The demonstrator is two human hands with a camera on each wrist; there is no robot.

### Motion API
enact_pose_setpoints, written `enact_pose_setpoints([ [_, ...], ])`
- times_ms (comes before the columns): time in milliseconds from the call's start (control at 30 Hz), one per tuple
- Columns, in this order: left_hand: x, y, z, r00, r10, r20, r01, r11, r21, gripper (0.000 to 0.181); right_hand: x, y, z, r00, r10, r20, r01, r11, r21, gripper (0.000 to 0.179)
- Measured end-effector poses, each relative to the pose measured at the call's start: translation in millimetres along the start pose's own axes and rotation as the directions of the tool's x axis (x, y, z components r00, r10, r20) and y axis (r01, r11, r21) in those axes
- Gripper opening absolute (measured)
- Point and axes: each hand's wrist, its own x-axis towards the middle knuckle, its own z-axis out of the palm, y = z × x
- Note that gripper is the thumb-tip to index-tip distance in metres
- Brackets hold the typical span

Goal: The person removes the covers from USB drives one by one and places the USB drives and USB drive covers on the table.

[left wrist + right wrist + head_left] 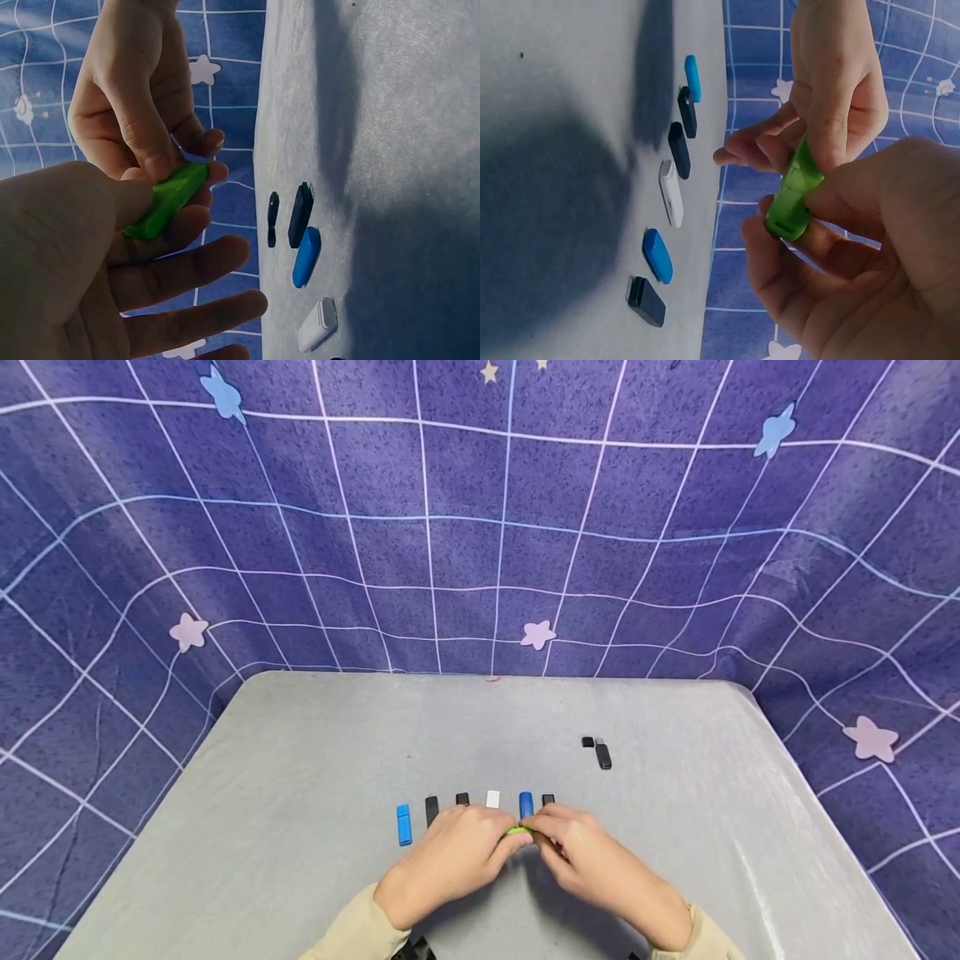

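A green USB stick (518,831) (169,204) (791,202) is held above the table between both hands. My left hand (455,850) (60,255) pinches one end with thumb and index finger, its other fingers spread in the left wrist view. The other end is pinched by my right hand (600,860) (870,247), thumb against fingers. Beyond the hands a row of USB sticks lies on the table: a light blue one (404,825), two black ones, a white one (492,799), a darker blue one (526,803) and a black one (548,799). Fingers partly cover several in the head view.
Farther back on the right lies a black USB stick (603,755) with its metal plug bare, beside a small black cap (588,742). A grey cloth covers the table (315,735). Purple curtain (465,552) with grid lines and stars surrounds its back and sides.
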Motion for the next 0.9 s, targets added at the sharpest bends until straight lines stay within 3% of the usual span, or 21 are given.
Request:
enact_pose_setpoints([
  [133,0.1,1.1,1.6,1.0,-0.003,0.004,0.003,1.0,0.001,0.036,-0.9,-1.9,-0.3,1.0,0.006,0.016,-0.006,1.0,-0.023,0.02],
  [333,0.3,3.6,3.3,1.0,-0.017,0.006,0.018,0.996,-0.093,0.04,0.7,-3.2,0.1,0.999,0.012,0.041,-0.012,1.0,-0.003,0.017],
  [567,-0.7,3.5,2.9,1.0,0.023,-0.015,-0.024,0.999,-0.044,0.042,0.8,-2.5,-0.3,0.997,0.034,0.073,-0.037,0.998,0.05,0.01],
  [900,-0.5,3.4,1.1,0.998,0.062,0.024,-0.062,0.997,-0.038,0.043,1.5,-1.1,-6.0,0.992,-0.003,0.125,-0.003,0.999,0.046,0.011],
])
